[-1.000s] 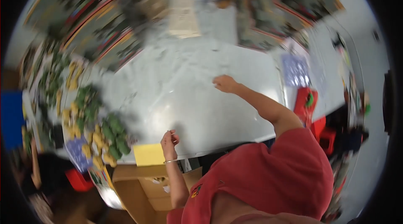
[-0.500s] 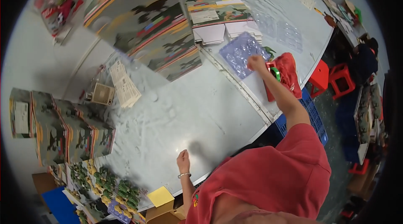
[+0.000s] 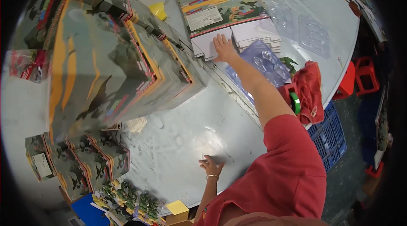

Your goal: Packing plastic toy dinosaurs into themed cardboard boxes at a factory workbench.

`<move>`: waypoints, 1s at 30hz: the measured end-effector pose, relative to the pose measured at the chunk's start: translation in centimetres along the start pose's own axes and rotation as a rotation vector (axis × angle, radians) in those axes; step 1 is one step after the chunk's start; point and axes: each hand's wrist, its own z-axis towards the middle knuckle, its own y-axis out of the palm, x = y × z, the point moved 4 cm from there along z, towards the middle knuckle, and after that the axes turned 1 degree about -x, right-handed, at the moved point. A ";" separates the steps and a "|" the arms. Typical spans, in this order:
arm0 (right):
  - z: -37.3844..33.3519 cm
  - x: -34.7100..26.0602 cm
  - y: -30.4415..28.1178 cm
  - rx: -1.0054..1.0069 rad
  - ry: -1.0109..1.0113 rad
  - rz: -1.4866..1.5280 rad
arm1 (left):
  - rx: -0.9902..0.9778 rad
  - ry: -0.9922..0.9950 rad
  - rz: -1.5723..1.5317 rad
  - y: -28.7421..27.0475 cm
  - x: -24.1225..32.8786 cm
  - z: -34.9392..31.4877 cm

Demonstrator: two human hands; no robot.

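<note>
My right hand (image 3: 223, 48) is stretched far forward, fingers spread, on or just above a white flap of the flat printed cartons (image 3: 243, 9). That pile has a dark dinosaur pattern with an orange band. Beside my right forearm, a clear bluish blister tray (image 3: 260, 60) lies on the table, partly hidden by the arm. My left hand (image 3: 211, 166) hovers at or touches the grey tabletop (image 3: 178, 132) near my body. Its fingers are apart and nothing is in them.
Tall stacked printed boxes (image 3: 97, 56) rise at the left, with more boxes (image 3: 80, 162) below. Green and yellow toy figures (image 3: 131, 200) crowd the near left edge. A red cloth (image 3: 309, 90) and green tape roll (image 3: 295, 103) lie by my right arm. Blue crate (image 3: 328, 135) at right.
My right hand has moved left from the blister tray to the carton pile and its fingers have spread. My left hand has gone from closed to open. The whole view has shifted.
</note>
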 end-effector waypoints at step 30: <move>2.0 12.2 -59.2 1.351 0.043 0.023 | -0.127 0.319 -0.171 -2.4 -3.4 -0.2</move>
